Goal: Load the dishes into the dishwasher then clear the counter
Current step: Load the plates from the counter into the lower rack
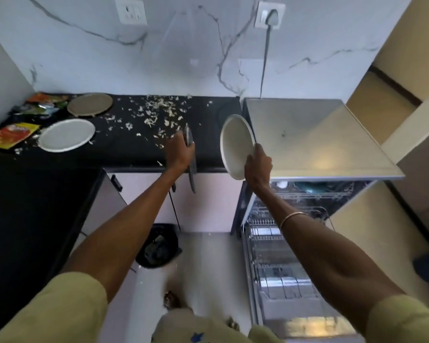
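My right hand (257,167) grips a white plate (235,144) by its lower rim and holds it tilted above the gap between counter and dishwasher. My left hand (180,153) grips a grey plate (191,167) that I see edge-on, held upright over the counter's front edge. Two more plates lie flat on the black counter (124,154) at the left: a white plate (66,135) and a grey-brown plate (90,104) behind it. The dishwasher (315,134) stands open at the right, its lower rack (278,263) pulled out and an upper rack (315,191) showing under the steel top.
Pale food scraps (159,115) are scattered over the counter's middle. Crumpled snack wrappers (10,134) lie at the far left. A black waste bin (157,246) stands on the floor below the counter. A cable (265,53) runs down the marble wall behind the dishwasher.
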A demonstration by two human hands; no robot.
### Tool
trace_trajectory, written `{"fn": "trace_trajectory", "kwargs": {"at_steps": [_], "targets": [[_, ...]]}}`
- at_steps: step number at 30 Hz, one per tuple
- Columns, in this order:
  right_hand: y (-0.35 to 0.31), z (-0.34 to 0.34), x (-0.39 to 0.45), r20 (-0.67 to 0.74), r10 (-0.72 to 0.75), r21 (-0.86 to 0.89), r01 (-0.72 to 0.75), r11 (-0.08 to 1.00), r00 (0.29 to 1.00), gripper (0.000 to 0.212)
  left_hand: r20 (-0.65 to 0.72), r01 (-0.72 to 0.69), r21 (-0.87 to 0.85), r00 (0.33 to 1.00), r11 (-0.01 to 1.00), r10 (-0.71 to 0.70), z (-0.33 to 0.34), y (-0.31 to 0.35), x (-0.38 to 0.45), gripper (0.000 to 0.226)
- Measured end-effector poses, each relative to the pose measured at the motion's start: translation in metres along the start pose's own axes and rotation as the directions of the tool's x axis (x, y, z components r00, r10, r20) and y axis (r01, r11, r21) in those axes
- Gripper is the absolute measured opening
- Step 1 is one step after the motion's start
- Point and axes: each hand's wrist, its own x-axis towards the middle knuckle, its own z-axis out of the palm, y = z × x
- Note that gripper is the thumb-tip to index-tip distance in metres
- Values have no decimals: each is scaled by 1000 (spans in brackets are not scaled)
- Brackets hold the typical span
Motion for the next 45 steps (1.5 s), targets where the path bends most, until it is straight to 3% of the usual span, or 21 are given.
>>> {"fn": "trace_trajectory", "kwargs": {"at_steps": [9,23,31,35,45], "targets": [[77,-61,-97,29,-23,-31,24,999,999,37,95,29,-2,995,1000,-29,17,33,-124,22],[180,-194,-244,-55,85,-123,-91,988,995,37,268,3,3,963,1000,-3,56,56,-317,23],[281,-272,-264,-58,198,-182,-205,962,979,41,341,-11,-6,940,1000,13,113,94,-393,34],[341,-318,-269,-69,272,-181,-281,943,960,41,376,41,34,925,999,-51,160,119,-428,33],[446,-404,-244,-26,265,-219,-264,939,964,40,434,127,59,890,990,-140,271,196,-491,24]]}}
